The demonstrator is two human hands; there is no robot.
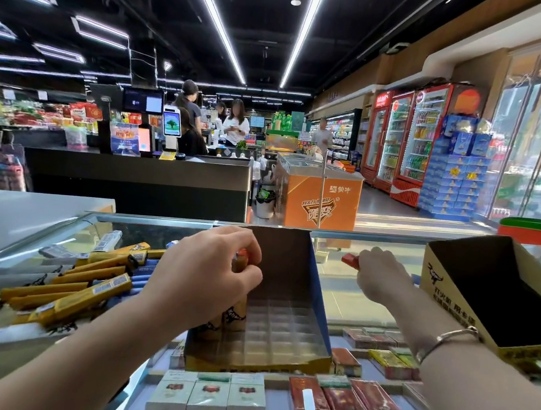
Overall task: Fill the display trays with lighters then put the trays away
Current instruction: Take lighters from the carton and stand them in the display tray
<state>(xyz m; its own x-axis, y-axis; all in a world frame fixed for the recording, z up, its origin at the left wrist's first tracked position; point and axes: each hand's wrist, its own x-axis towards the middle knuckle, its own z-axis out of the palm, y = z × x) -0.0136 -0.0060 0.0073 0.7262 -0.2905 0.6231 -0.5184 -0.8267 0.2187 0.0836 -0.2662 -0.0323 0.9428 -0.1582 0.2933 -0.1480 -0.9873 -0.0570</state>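
A cardboard display tray (282, 333) with a clear slotted insert stands on the glass counter in front of me. A few yellow lighters (234, 318) stand in its left slots. My left hand (208, 278) hovers over those slots, fingers closed on a yellow lighter with a red top (241, 258). My right hand (378, 276) is to the right of the tray, above the glass, pinching a red-topped lighter (350, 260). A pile of loose yellow lighters (87, 282) lies on the counter at the left. A second, empty tray (500, 295) sits at the right.
The glass counter (346, 296) covers cigarette packs (209, 395) in the case below. Behind it are a black checkout desk (139, 174), an orange freezer (316, 196), drink fridges (406, 135) and several people in the distance.
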